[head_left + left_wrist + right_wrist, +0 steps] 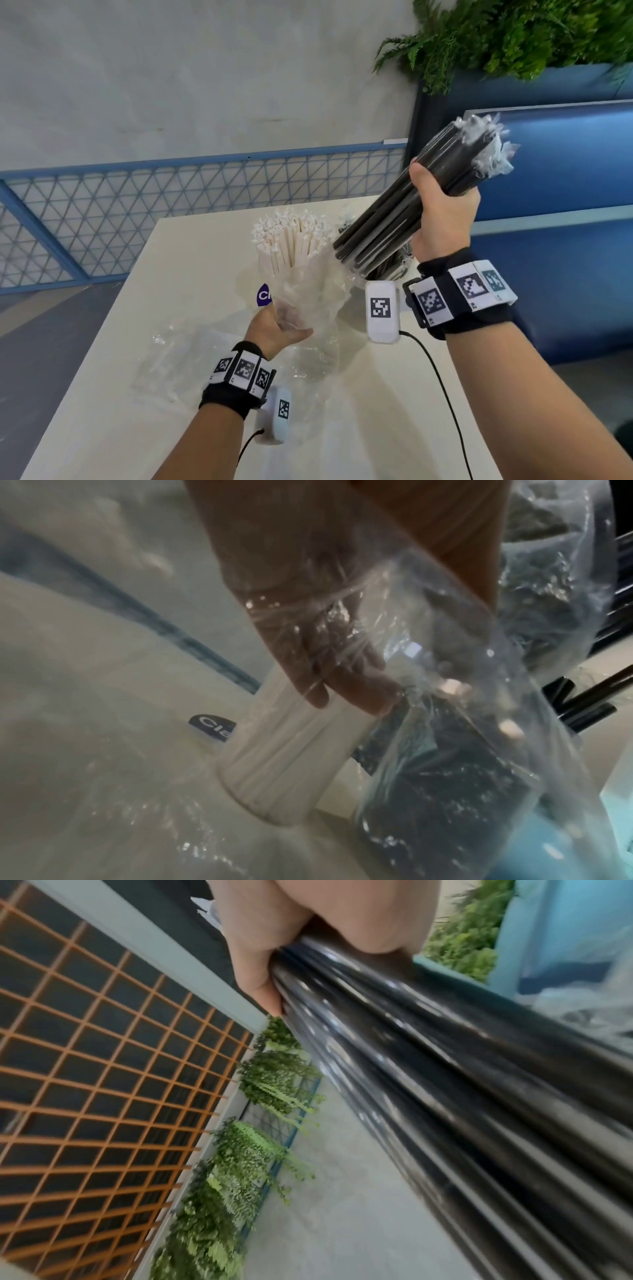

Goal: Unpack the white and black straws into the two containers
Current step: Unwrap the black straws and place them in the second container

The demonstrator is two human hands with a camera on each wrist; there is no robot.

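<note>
My right hand (442, 205) grips a thick bundle of black straws (411, 205), tilted with its wrapper-tipped ends up to the right. In the right wrist view my thumb (260, 969) presses on the black straws (445, 1083). Their lower ends hang over the second container (387, 272), mostly hidden behind my wrist, with dark straws showing in it. White straws (291, 240) stand upright in a white ribbed cup (284, 764). My left hand (274, 325) holds a crumpled clear plastic bag (308, 294) in front of that cup; my fingers (325, 647) show through the plastic bag (445, 669).
The cream table (137, 411) has another flattened clear bag (171, 359) at the front left and a purple label (263, 296) beside the cup. A blue bench (555, 205) stands to the right, plants (513, 34) above it, and a blue mesh fence (171, 205) behind.
</note>
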